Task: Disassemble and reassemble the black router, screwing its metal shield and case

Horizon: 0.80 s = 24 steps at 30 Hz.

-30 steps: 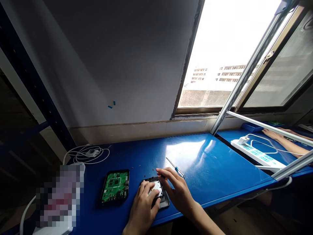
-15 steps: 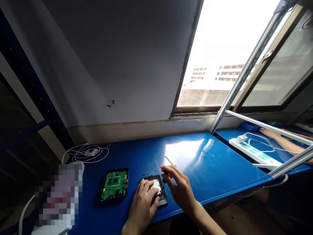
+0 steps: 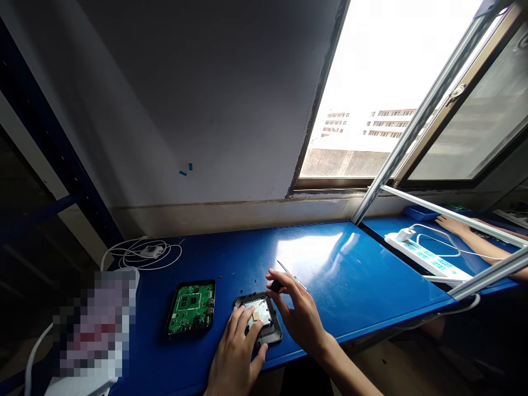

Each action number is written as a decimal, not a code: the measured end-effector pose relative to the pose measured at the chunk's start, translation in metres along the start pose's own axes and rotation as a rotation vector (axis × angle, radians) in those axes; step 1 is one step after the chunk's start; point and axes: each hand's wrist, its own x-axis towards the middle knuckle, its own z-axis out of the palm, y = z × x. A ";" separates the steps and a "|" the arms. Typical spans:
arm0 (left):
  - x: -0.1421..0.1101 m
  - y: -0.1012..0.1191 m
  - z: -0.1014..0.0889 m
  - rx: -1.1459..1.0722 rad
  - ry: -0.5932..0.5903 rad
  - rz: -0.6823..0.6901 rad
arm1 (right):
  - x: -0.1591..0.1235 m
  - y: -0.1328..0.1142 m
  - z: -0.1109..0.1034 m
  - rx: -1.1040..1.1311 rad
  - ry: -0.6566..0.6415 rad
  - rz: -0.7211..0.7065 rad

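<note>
My left hand (image 3: pixel 236 349) lies over the lower left of a black plastic cover (image 3: pixel 272 334), fingers spread and fingertips on the silver metal plate (image 3: pixel 260 308) inside it. A small tan square (image 3: pixel 256 316) shows on that plate. Above the cover's right side, my right hand (image 3: pixel 297 308) pinches a screwdriver with a dark handle (image 3: pixel 276 286); its tip is hard to make out. To the left sits an open black case with a green circuit board (image 3: pixel 192 308) in it.
A thin, long tool (image 3: pixel 284 267) lies behind my right hand. Tiny dark screws (image 3: pixel 241 291) are scattered behind the cover. White cable (image 3: pixel 152 252) coils at the back left. Beyond a metal frame on the right are a power strip (image 3: pixel 424 256) and another person's hand (image 3: pixel 451 224).
My left fingers have drawn back and spread, baring more of the silver plate and its tan square. My right hand has raised the screwdriver slightly from the plate's right edge.
</note>
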 end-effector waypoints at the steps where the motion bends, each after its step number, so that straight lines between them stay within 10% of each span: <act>1: 0.000 0.001 0.000 -0.006 -0.006 -0.003 | 0.002 0.002 0.006 0.012 0.035 0.001; 10: 0.002 0.002 -0.013 -0.111 0.046 -0.073 | -0.003 0.020 0.047 0.031 0.116 0.029; 24: 0.008 0.003 -0.024 -0.249 0.257 -0.303 | -0.012 0.011 0.034 0.109 0.185 0.035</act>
